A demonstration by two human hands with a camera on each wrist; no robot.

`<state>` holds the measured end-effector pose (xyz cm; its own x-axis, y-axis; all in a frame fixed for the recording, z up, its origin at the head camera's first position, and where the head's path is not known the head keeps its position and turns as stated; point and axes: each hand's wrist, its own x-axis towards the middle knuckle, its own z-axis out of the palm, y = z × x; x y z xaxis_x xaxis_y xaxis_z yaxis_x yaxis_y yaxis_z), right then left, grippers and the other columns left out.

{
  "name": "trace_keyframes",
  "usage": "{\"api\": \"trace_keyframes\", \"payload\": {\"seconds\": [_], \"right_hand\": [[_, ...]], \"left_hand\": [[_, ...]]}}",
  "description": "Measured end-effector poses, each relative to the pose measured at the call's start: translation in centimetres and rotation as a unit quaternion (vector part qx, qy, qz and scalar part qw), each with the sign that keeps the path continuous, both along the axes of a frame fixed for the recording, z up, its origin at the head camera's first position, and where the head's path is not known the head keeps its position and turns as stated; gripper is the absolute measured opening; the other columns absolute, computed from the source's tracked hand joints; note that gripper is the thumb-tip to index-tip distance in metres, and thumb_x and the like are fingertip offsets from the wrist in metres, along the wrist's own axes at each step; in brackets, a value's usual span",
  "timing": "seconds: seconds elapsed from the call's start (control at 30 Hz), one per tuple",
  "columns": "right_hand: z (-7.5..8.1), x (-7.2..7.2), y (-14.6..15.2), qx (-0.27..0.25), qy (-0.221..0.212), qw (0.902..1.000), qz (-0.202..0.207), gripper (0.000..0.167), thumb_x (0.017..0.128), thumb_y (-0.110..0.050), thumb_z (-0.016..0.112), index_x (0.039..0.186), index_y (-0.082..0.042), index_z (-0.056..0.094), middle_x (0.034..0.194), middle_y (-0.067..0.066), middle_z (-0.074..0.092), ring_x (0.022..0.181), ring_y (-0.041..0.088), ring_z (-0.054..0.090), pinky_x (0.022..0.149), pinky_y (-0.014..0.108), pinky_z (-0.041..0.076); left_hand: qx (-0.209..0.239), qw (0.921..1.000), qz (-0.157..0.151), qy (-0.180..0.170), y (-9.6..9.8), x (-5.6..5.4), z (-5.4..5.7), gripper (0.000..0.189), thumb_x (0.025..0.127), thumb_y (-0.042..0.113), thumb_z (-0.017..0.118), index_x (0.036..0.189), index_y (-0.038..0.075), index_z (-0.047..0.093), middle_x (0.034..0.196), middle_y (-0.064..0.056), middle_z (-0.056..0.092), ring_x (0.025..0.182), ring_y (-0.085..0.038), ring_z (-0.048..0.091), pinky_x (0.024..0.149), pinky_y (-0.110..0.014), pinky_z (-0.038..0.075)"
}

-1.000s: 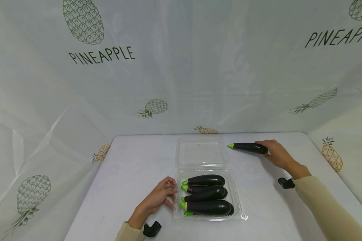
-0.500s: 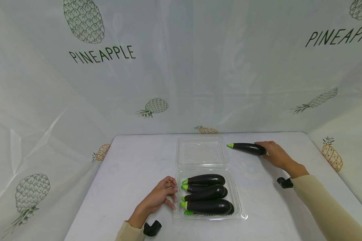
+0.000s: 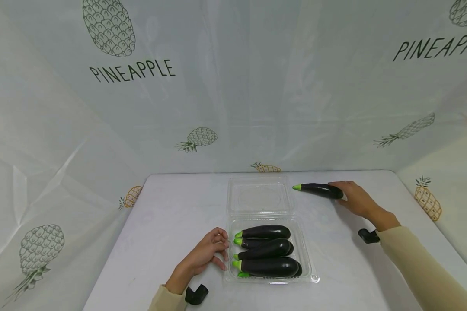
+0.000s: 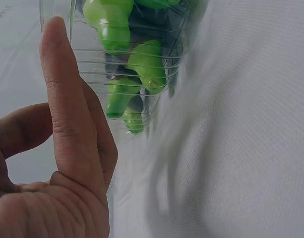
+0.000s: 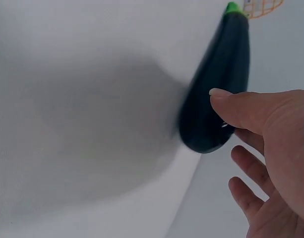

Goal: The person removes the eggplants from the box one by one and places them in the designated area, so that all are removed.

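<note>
My right hand (image 3: 356, 199) pinches the thick end of a dark eggplant (image 3: 320, 190) near the back right of the table. Its green stem points left, and in the right wrist view the thumb (image 5: 246, 110) presses on its side. My left hand (image 3: 209, 252) rests at the left edge of a clear hinged plastic box (image 3: 306, 259), fingers relaxed, the thumb (image 4: 67, 104) straight against the wall in the left wrist view. Several eggplants (image 3: 268, 267) lie piled in the box, green stems to the left; some are partly hidden under others.
The box's clear lid (image 3: 260, 196) lies open flat toward the back of the white table (image 3: 179, 207). A pale sheet (image 3: 233, 95) printed with pineapples hangs behind and around the sides. Each wrist carries a small black mount (image 3: 196, 295).
The right hand and its eggplant have shifted very slightly to the left. The left hand, box and piled eggplants have stayed in place.
</note>
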<state>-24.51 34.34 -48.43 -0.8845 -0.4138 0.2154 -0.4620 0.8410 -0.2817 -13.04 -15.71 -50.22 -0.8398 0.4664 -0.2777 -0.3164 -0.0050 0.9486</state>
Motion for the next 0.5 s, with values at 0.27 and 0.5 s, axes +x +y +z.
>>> {"api": "trace_keyframes", "payload": {"seconds": [0.27,0.5], "right_hand": [[1.7,2.0,-2.5,-0.001,0.072,0.9964,0.044,0.064,0.077,0.012,0.086,0.135,0.009,0.061,0.132,0.030,0.065,0.120,0.052,0.059,0.099,0.069,0.052],[3.8,4.7,-6.7,-0.011,0.129,0.9857,0.108,0.068,0.070,0.009,0.092,0.133,0.003,0.066,0.130,0.020,0.069,0.117,0.044,0.065,0.096,0.063,0.056]], "left_hand": [[0.007,1.0000,-0.003,-0.001,-0.1,-0.1,-0.3,0.021,0.105,0.004,0.054,0.120,-0.003,0.042,0.093,-0.004,0.053,0.072,-0.016,0.061,0.054,-0.031,0.063],[0.004,1.0000,-0.001,-0.001,-0.1,-0.2,-0.5,0.020,0.105,0.003,0.055,0.120,-0.002,0.042,0.093,-0.005,0.053,0.072,-0.016,0.061,0.054,-0.031,0.063]]}}
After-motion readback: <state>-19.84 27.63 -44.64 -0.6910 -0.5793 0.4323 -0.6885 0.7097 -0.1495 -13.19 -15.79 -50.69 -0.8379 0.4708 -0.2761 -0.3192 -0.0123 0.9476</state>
